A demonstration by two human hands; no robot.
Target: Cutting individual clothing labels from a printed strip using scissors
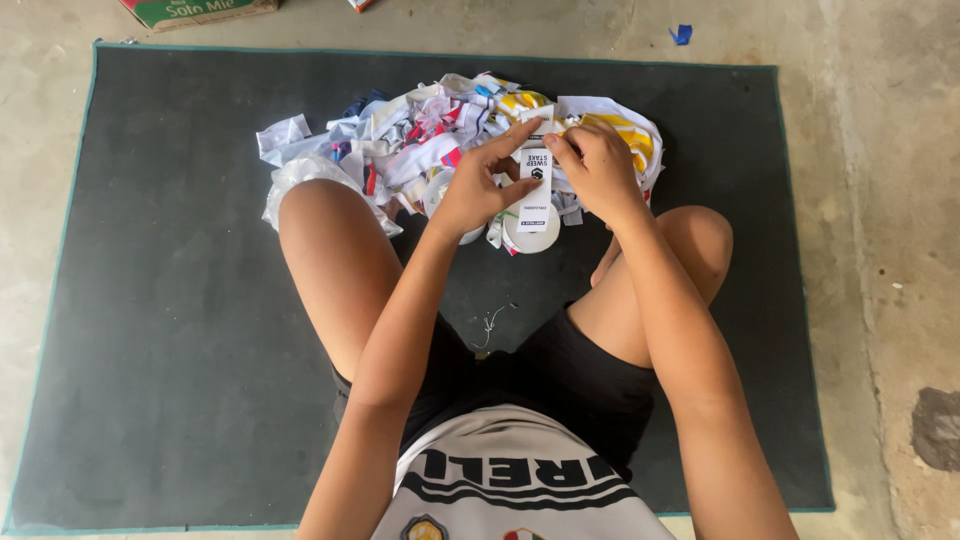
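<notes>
Left hand (480, 185) and right hand (595, 165) both pinch white paper tag (536, 178); uneven pull may tear it over sock pile (400, 140).

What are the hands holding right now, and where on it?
A white paper tag: left hand pinches its left edge, right hand its upper right edge.

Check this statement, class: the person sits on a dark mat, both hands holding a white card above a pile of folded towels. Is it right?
Not quite. The head view shows both the left hand and right hand on the white card over the dark mat, but the pile is loose cloth scraps, not folded towels.
</notes>
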